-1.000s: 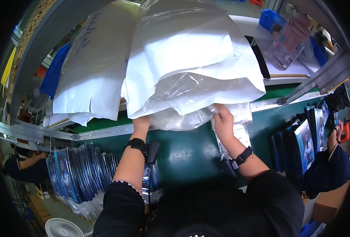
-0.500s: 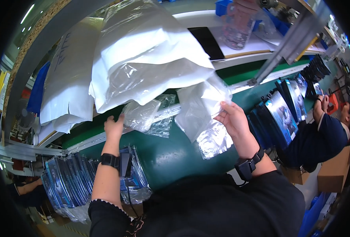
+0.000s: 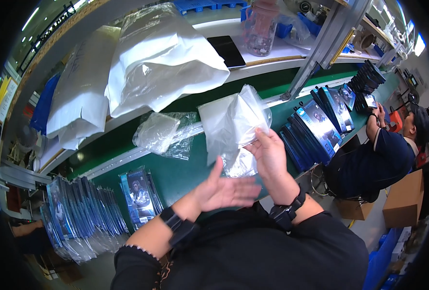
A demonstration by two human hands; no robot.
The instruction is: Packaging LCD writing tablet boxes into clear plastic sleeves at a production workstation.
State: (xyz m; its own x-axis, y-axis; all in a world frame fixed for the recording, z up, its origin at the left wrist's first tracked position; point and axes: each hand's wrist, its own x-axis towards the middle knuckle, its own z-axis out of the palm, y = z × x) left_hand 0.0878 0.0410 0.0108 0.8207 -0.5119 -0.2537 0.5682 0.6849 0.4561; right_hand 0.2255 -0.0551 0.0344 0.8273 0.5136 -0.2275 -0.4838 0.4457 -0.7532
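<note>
Right hand [image 3: 271,155] holds thin clear plastic bags [image 3: 224,121], likely light, limp, slippery, easily creased, best taken at an edge; they spread beyond and left of it, left hand [image 3: 221,192] empty, blurred, thumb apart, nearer the body, right one pinching just their near right edge.

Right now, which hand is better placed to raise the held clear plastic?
Probably the right hand: it pinches the clear plastic, while the left hand is open, blurred and seemingly empty.
</note>
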